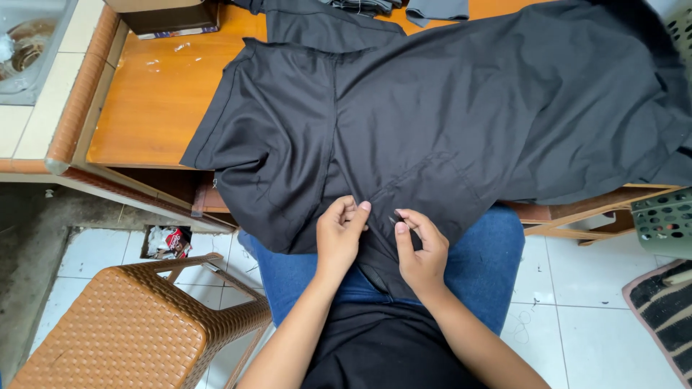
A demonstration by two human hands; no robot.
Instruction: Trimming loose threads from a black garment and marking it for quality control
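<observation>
Lying glossy and orange-brown across the upper view, a wooden worktop (155, 94), edged on the left by a tiled ledge (43, 108). Standing below it on white floor tiles (577, 324), a brown woven-pattern plastic stool (130, 324); hanging at the right edge, a green perforated basket (667, 223). Spreading smooth and matte over the worktop and draping down onto blue-jeaned knees (476, 259), a black garment (447, 108) with stitched seams. Resting at the garment's lower edge, left hand (340, 234), fingers curling closed and pinching a fold of the cloth. Sitting just beside it, right hand (422, 248), thumb and forefinger pressing together on the same hem, possibly gripping something thin and small, though too tiny to make out.
</observation>
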